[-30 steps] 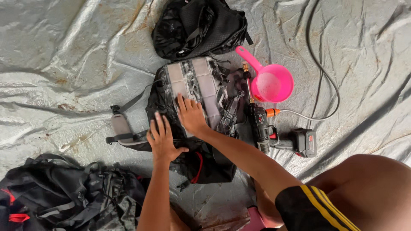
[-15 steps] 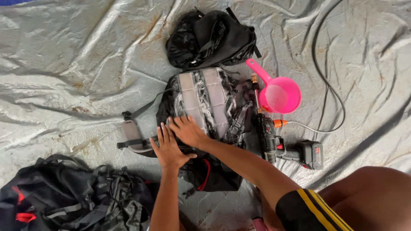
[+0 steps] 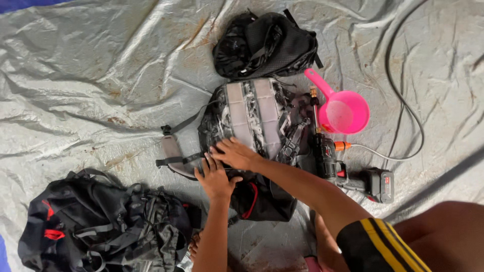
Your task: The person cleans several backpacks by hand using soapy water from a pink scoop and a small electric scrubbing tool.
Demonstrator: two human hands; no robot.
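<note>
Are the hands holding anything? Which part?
Nothing is lifted or gripped. Both the left hand and right hand lie flat on the lower back panel of the black backpack, pressing it.

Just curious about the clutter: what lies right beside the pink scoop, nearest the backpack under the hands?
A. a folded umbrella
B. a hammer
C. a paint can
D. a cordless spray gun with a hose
D: a black cordless spray gun with a hose lies just below the pink scoop, right of the backpack.
</note>
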